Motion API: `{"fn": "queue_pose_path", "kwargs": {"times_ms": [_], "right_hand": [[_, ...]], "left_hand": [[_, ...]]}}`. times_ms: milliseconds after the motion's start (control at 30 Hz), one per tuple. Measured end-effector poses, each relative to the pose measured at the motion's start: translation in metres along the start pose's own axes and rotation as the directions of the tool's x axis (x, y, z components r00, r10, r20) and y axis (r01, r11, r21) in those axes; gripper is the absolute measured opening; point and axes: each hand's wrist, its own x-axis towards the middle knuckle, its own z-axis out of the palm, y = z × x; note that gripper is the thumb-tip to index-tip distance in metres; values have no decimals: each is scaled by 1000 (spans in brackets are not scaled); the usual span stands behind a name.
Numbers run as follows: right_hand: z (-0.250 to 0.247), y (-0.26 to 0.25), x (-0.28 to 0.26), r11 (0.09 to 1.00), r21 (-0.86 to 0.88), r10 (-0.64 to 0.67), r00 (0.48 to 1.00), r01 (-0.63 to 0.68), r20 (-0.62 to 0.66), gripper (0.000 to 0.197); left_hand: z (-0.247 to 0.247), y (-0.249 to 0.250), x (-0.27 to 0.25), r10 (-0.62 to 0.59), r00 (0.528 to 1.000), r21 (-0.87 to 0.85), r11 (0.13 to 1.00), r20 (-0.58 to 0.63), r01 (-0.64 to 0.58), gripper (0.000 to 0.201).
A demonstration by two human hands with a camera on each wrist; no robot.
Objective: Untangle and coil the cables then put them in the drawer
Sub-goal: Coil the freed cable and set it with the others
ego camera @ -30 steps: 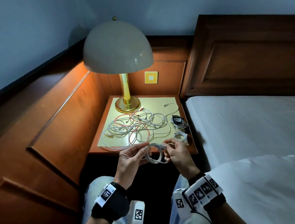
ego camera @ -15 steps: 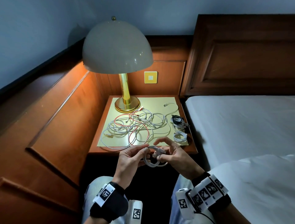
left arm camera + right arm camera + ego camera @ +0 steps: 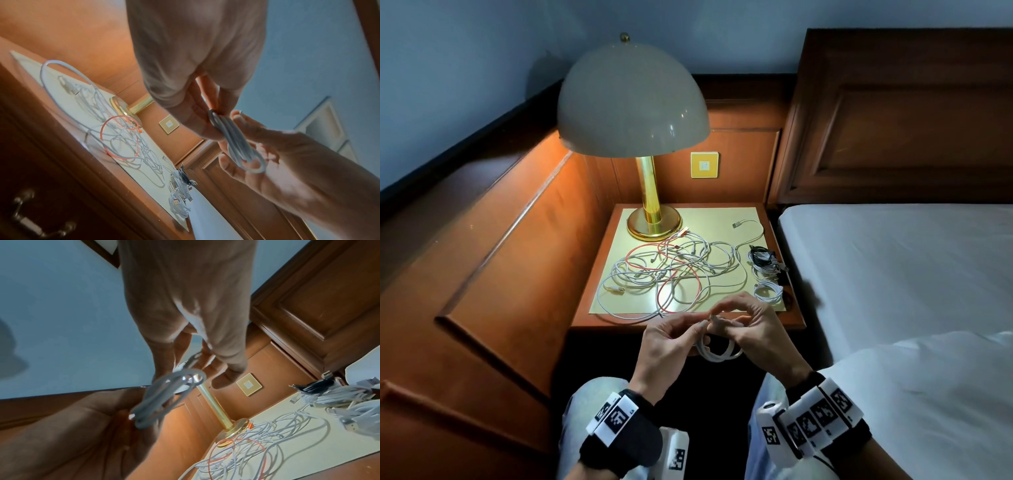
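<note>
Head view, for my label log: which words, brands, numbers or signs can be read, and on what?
No readable words or numbers.
Wristband tags: black-and-white square code patterns, no letters.
Yellow wall plate: small central mark, too small to read.
Cable plugs: no legible marking.

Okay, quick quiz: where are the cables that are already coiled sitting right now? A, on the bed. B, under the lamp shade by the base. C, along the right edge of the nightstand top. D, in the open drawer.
C: the small coiled bundles lie on the nightstand along its right edge, beside the bed.
</note>
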Motion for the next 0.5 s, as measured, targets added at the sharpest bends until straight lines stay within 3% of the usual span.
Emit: {"fn": "queue_pose_path", "kwargs": {"times_ms": [133, 267, 500], "right_hand": [[-1, -6, 3, 997, 67, 31, 997, -35, 65, 22], [-3, -1, 6, 999, 36, 2, 1000, -1, -22, 26], [7, -2, 7, 987, 162, 5, 987, 22, -163, 23]], "left_hand": [[0, 0, -2, 43, 997, 109, 993, 70, -50, 10], [2, -1, 1, 134, 986, 259, 953, 100, -155, 21], [4, -9, -4, 72, 983, 199, 974, 171, -106, 12]]}}
